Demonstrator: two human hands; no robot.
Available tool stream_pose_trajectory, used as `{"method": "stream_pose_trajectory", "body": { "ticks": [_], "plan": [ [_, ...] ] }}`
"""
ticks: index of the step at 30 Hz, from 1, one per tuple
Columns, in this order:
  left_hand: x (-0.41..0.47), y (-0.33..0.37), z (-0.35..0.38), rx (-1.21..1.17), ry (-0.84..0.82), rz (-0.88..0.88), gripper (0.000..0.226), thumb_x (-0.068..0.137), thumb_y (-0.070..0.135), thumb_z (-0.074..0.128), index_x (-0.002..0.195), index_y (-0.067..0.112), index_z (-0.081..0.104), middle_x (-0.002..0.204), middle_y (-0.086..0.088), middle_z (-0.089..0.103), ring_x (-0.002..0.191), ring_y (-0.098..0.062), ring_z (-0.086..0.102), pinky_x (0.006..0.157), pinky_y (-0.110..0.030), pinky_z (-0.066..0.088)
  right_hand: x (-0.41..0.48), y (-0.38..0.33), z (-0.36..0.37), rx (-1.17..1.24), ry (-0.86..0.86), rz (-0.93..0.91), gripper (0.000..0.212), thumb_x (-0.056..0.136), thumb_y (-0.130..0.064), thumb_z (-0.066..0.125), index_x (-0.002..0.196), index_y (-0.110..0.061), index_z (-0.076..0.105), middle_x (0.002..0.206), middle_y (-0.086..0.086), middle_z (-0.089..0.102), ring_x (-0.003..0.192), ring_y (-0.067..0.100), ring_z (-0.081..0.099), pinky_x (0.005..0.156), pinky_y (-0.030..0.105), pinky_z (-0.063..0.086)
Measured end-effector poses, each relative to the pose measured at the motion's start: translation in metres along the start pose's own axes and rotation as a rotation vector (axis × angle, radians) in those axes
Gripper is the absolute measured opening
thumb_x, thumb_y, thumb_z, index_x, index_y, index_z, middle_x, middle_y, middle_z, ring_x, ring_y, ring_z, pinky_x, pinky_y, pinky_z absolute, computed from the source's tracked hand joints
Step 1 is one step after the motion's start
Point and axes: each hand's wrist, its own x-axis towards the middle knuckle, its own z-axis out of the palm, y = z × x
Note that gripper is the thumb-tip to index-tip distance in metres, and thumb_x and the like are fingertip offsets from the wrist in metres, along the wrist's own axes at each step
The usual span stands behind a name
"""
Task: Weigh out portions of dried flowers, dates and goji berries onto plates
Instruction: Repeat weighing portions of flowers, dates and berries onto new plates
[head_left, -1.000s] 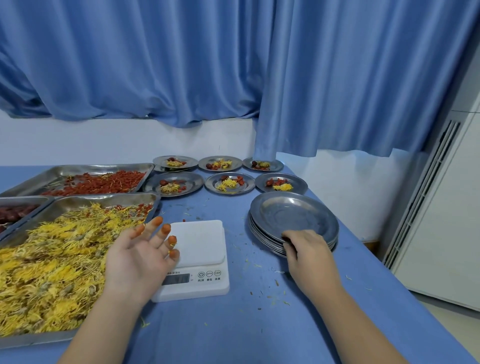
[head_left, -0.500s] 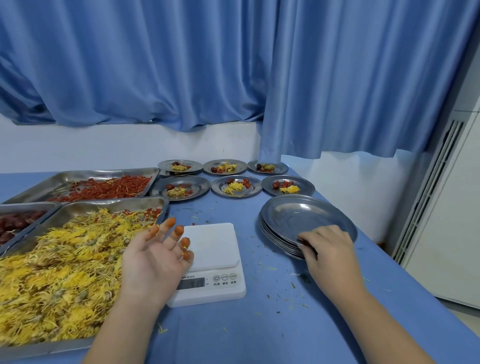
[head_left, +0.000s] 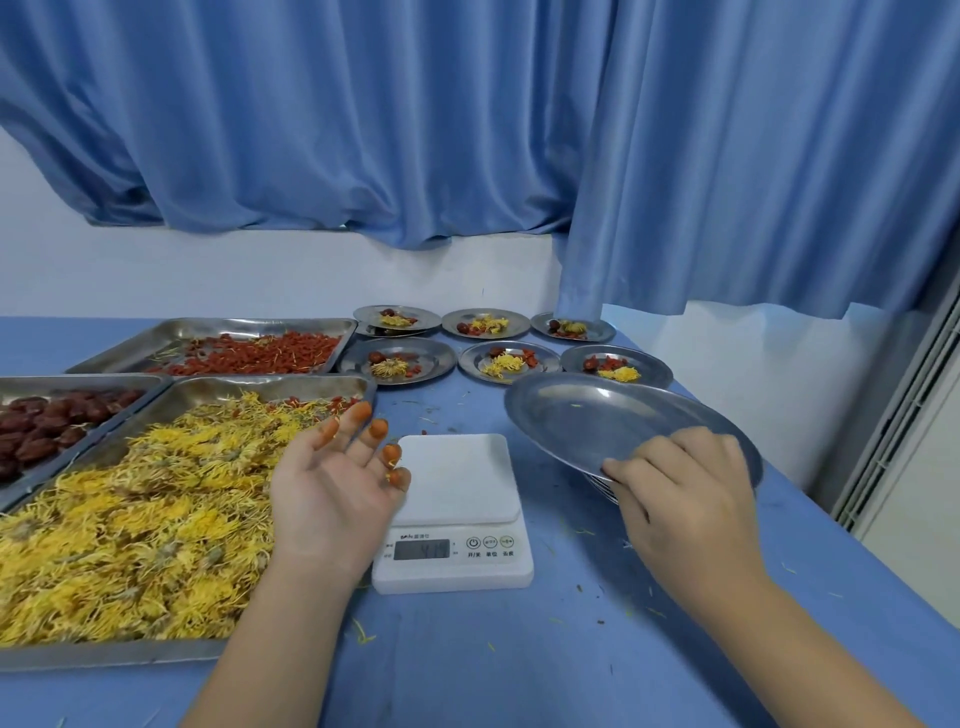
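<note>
Right hand (head_left: 680, 499) grips the near rim of an empty plate (head_left: 597, 415), tilted just above the stack (head_left: 602, 486) beside the scale (head_left: 457, 478). Left hand (head_left: 332, 493) hovers spread and empty over the edge of the flower tray (head_left: 104, 652). I count six filled plates (head_left: 434, 358) at the back; I judge this seventh portion not yet begun, more plates left.

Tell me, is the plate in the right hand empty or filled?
Nearly empty: the plate in the right hand shows bare metal, only one yellow fleck.
</note>
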Motion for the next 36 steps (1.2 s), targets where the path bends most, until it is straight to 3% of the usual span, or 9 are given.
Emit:
{"method": "stream_pose_trajectory", "body": {
  "ticks": [7, 20, 27, 30, 33, 36],
  "plan": [
    [0.002, 0.017, -0.009, -0.086, 0.230, 0.255, 0.024, 0.089, 0.028, 0.042, 0.083, 0.018, 0.062, 0.067, 0.004, 0.057, 0.065, -0.015, 0.046, 0.062, -0.028, 0.034, 0.034, -0.054, 0.036, 0.101, -0.056, -0.190, 0.021, 0.060, 0.005, 0.075, 0.057, -0.011, 0.061, 0.056, 0.004, 0.049, 0.053, 0.025, 0.042, 0.050, 0.036, 0.033],
    [0.006, 0.014, -0.013, -0.075, 0.242, 0.249, 0.023, 0.088, 0.029, 0.042, 0.085, 0.016, 0.061, 0.066, 0.002, 0.055, 0.064, -0.016, 0.044, 0.060, -0.030, 0.033, 0.012, -0.076, 0.061, 0.162, -0.206, -0.187, 0.028, 0.046, 0.002, 0.079, 0.055, -0.014, 0.058, 0.056, 0.001, 0.047, 0.048, 0.023, 0.041, 0.045, 0.032, 0.034],
    [0.001, 0.011, -0.010, -0.035, 0.208, 0.231, 0.024, 0.087, 0.028, 0.043, 0.086, 0.014, 0.062, 0.066, 0.001, 0.055, 0.062, -0.016, 0.045, 0.059, -0.029, 0.034, 0.009, -0.085, 0.056, 0.176, -0.400, -0.129, 0.022, 0.054, -0.006, 0.078, 0.060, -0.021, 0.063, 0.061, -0.004, 0.053, 0.047, 0.020, 0.048, 0.046, 0.028, 0.038],
    [-0.001, 0.012, -0.010, -0.011, 0.192, 0.224, 0.024, 0.087, 0.028, 0.044, 0.087, 0.014, 0.063, 0.068, 0.001, 0.055, 0.063, -0.016, 0.046, 0.060, -0.030, 0.035, 0.010, -0.087, 0.043, 0.262, -0.460, -0.004, 0.017, 0.067, -0.021, 0.082, 0.064, -0.018, 0.065, 0.068, -0.003, 0.058, 0.049, 0.021, 0.053, 0.048, 0.028, 0.042],
    [-0.002, 0.011, -0.010, 0.027, 0.167, 0.216, 0.024, 0.088, 0.029, 0.044, 0.086, 0.015, 0.064, 0.070, 0.001, 0.056, 0.063, -0.016, 0.047, 0.060, -0.031, 0.035, 0.009, -0.086, 0.029, 0.391, -0.492, 0.137, 0.014, 0.072, -0.025, 0.080, 0.071, -0.021, 0.066, 0.077, -0.007, 0.059, 0.054, 0.019, 0.054, 0.050, 0.030, 0.046],
    [-0.004, 0.011, -0.010, 0.054, 0.164, 0.217, 0.024, 0.089, 0.028, 0.043, 0.085, 0.016, 0.064, 0.069, 0.002, 0.056, 0.062, -0.015, 0.047, 0.059, -0.030, 0.035, 0.007, -0.076, 0.021, 0.450, -0.529, 0.210, 0.011, 0.079, -0.033, 0.070, 0.073, -0.028, 0.063, 0.070, -0.013, 0.052, 0.058, 0.005, 0.048, 0.052, 0.029, 0.044]
  ]
}}
